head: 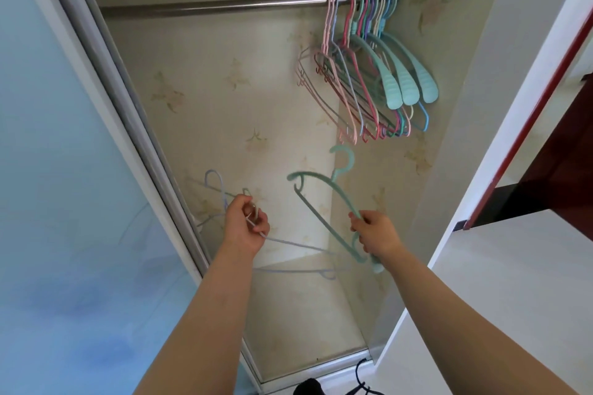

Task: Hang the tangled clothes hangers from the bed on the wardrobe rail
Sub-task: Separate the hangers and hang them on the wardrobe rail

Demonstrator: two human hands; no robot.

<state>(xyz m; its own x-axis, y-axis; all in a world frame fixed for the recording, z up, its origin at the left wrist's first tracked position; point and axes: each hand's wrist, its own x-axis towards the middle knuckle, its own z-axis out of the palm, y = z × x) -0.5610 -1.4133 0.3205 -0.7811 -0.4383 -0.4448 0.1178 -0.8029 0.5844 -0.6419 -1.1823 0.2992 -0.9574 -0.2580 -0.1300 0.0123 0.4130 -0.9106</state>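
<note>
Hangers on the rail, two more held below

A bunch of hangers (362,74) hangs at the right end of the wardrobe rail (208,6); beneath, the left hand (245,228) holds a thin hanger (288,242), the right hand (373,232) a broad hanger (324,189).

At upper right, the hangers on the rail (369,67) mix pink, lilac, cream, red and pale blue, with three broad teal ones in front. The rail (208,7) is silver-grey. A mint-green hanger (324,183) shows at centre, a thin lilac hanger (213,184) left of it, possibly more than one. The back wall (224,80) is cream with faded tan leaf motifs; the sliding door (48,154) at left is sky blue.
</note>
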